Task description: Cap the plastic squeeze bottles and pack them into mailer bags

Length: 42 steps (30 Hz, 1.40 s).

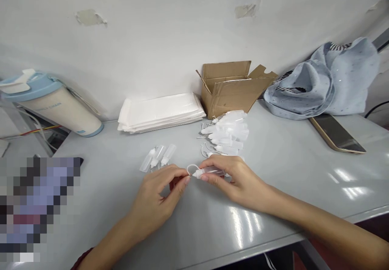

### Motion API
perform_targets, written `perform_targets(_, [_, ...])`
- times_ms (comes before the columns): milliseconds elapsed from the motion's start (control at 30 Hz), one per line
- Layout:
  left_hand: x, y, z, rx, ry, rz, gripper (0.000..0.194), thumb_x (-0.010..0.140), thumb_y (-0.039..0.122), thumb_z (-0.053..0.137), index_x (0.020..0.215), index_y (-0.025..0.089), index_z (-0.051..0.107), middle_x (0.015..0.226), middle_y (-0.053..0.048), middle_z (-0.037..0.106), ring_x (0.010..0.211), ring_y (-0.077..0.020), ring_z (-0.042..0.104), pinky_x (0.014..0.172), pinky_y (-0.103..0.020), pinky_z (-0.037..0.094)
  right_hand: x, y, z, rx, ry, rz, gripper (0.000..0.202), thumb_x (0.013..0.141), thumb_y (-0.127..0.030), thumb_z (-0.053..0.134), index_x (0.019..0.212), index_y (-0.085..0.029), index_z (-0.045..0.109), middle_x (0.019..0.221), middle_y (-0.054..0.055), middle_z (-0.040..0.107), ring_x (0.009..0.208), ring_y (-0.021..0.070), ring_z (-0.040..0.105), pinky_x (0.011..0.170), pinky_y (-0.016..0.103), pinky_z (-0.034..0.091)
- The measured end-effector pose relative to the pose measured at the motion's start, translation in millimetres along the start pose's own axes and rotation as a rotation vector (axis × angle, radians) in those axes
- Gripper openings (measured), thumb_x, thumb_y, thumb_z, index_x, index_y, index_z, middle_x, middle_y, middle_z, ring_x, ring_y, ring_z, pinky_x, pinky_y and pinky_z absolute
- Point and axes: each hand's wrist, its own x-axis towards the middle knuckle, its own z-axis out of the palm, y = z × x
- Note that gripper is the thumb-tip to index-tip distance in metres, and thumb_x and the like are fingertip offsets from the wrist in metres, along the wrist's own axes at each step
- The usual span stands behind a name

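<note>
Between thumb and fingers, my right hand (237,177) grips a small translucent squeeze bottle (209,171), lying sideways with its white nozzle pointing left. A thin white strap loops from the bottle's neck over to my left hand (164,189), whose thumb and index finger pinch the strap's end close to the nozzle tip. The cap at that end is mostly hidden by the fingertips. Behind my left hand lie several similar bottles (158,156). A larger pile of such bottles (229,132) rests just beyond my right hand.
Along the wall are a stack of white packets (161,110), an open cardboard box (231,92) and a light blue cloth bag (322,79). A phone (337,133) lies at the right. A tumbler (57,102) leans at the left, above a pixelated area. The grey table (273,237) has a front edge nearby.
</note>
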Motion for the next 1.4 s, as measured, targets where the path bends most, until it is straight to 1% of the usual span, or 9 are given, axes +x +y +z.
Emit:
perform_targets(100, [-1.4,-1.7,2.7,-0.02,-0.001,0.026,0.014,0.088,0.015,0.051,0.08,0.018,0.062,0.062,0.004,0.056,0.056,-0.0088,0.052,0.055,-0.019,0.041,0.0,1.3,1.8,-0.041,0.001,-0.068,0.016,0.09,-0.024,0.053,0.095,-0.014,0.064,0.082,0.003,0.066,0.073,0.0121,0.059,0.067,0.024,0.045])
perform_targets(267, [-3.3,-3.7,7.3,-0.074,0.018,0.059,0.016,0.087,0.013,0.051,0.075,0.017,0.06,0.058,0.004,0.053,0.052,-0.0081,0.049,0.051,-0.019,0.039,-1.5,2.2,4.4,-0.083,0.016,-0.161,0.015,0.09,-0.019,0.052,0.096,-0.011,0.063,0.079,0.004,0.064,0.069,0.0111,0.057,0.065,0.023,0.043])
perform_targets(533, [-2.8,-2.1,9.1,-0.043,0.055,0.124,0.014,0.085,0.009,0.052,0.078,0.016,0.061,0.059,0.004,0.055,0.053,-0.0081,0.05,0.052,-0.018,0.041,-1.7,4.1,5.7,-0.089,0.007,-0.178,0.014,0.091,-0.019,0.051,0.095,-0.012,0.062,0.078,0.003,0.063,0.067,0.0112,0.056,0.064,0.023,0.043])
perform_targets(633, [-4.2,-4.4,11.5,-0.011,0.117,0.16,0.012,0.085,0.008,0.053,0.082,0.016,0.061,0.064,0.002,0.059,0.056,-0.0085,0.053,0.054,-0.018,0.043,-1.4,3.0,8.7,-0.075,0.041,-0.157,0.014,0.09,-0.02,0.051,0.095,-0.013,0.062,0.079,0.004,0.064,0.068,0.012,0.057,0.064,0.024,0.044])
perform_targets(700, [-4.6,-5.9,12.9,0.012,0.141,0.152,0.011,0.084,0.008,0.054,0.084,0.016,0.061,0.067,0.001,0.06,0.057,-0.0089,0.055,0.056,-0.019,0.044,-1.3,1.8,10.8,-0.059,0.059,-0.132,0.015,0.09,-0.021,0.051,0.094,-0.013,0.063,0.079,0.004,0.064,0.068,0.0125,0.057,0.063,0.024,0.044])
perform_targets(800, [-3.3,-6.1,12.5,0.031,0.125,0.1,0.009,0.084,0.01,0.056,0.085,0.017,0.062,0.066,0.002,0.06,0.057,-0.0095,0.055,0.056,-0.02,0.046,-1.4,0.5,12.1,-0.036,0.061,-0.11,0.015,0.09,-0.021,0.051,0.094,-0.014,0.063,0.08,0.004,0.065,0.07,0.0129,0.058,0.063,0.024,0.045])
perform_targets(967, [-0.4,-1.5,6.3,0.054,0.104,0.032,0.008,0.083,0.014,0.057,0.087,0.018,0.063,0.066,0.003,0.062,0.057,-0.0097,0.056,0.057,-0.02,0.046,-0.5,0.7,8.7,-0.048,0.068,-0.113,0.014,0.09,-0.022,0.052,0.095,-0.015,0.063,0.08,0.004,0.065,0.071,0.0136,0.059,0.065,0.025,0.045])
perform_targets(1167, [-3.1,-3.5,8.1,0.032,0.065,0.046,0.013,0.087,0.015,0.052,0.08,0.018,0.062,0.062,0.003,0.059,0.055,-0.0099,0.053,0.054,-0.02,0.043,-0.3,3.3,8.4,-0.081,0.048,-0.147,0.014,0.089,-0.02,0.052,0.094,-0.012,0.063,0.078,0.004,0.065,0.067,0.0122,0.057,0.063,0.024,0.044])
perform_targets(1400, [-4.8,-6.3,10.5,0.008,0.04,0.101,0.015,0.087,0.012,0.05,0.078,0.018,0.061,0.058,0.003,0.056,0.05,-0.0093,0.051,0.05,-0.02,0.041,-4.3,5.2,13.6,-0.093,0.032,-0.157,0.014,0.091,-0.02,0.048,0.093,-0.015,0.061,0.078,0.004,0.064,0.063,0.0124,0.056,0.06,0.024,0.043])
